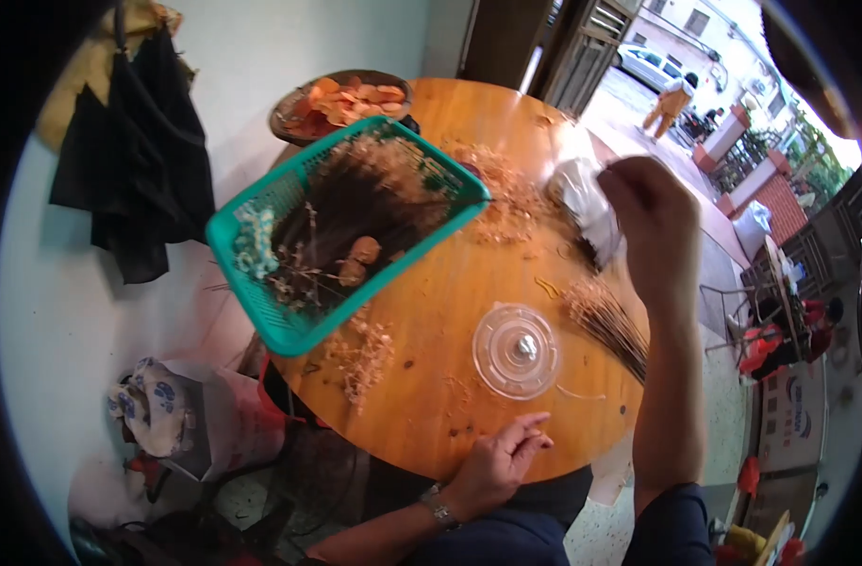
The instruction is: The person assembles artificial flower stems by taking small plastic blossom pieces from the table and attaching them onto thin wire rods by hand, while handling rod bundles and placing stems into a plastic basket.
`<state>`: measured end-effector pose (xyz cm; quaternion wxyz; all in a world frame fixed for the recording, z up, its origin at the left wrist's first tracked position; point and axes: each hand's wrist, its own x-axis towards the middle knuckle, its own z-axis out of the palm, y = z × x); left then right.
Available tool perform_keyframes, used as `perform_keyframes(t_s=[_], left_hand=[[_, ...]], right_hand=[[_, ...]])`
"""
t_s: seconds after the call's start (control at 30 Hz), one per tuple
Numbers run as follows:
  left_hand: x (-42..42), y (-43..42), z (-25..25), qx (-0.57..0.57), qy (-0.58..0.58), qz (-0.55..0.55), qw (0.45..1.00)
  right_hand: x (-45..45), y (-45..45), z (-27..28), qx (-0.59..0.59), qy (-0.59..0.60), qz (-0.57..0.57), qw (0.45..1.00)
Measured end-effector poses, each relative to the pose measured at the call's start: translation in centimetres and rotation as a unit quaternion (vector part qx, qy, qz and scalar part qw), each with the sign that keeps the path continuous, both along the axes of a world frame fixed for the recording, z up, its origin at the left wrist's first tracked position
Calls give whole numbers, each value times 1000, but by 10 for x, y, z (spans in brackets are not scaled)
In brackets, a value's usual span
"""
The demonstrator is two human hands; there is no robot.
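My left hand [500, 460] is low over the near edge of the round wooden table [422, 415]. Its thumb and fingers are drawn together, and anything between them is too small to make out. Raised high on the right, my right hand [653, 212] is bent at the wrist with curled fingers; what it pinches, if anything, does not show. Between the hands lies a clear plastic lid [516, 351] with a small silvery piece [525, 347] on it. A bundle of thin dried stems [608, 325] lies below my right hand, near a white plastic bag [587, 203].
A green plastic basket [356, 325] holds dark stems with dried flower heads. Behind it stands a bowl [285, 118] of orange petal-like pieces [351, 102]. Loose dried flowers [506, 193] litter the table. A bag [228, 415] stands at lower left; a person [671, 104] is outside.
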<state>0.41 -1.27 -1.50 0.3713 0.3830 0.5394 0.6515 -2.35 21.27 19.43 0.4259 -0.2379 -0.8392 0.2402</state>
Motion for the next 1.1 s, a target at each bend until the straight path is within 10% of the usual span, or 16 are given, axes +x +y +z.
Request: perform_keyframes(t_s=[0.47, 1.1], left_hand=[[0, 3, -1, -19, 0, -12, 1000], [0, 7, 2, -36, 41, 8, 998]], right_hand=[[194, -84, -188, -592, 393, 57, 701], [173, -118, -223, -493, 399, 95, 767]])
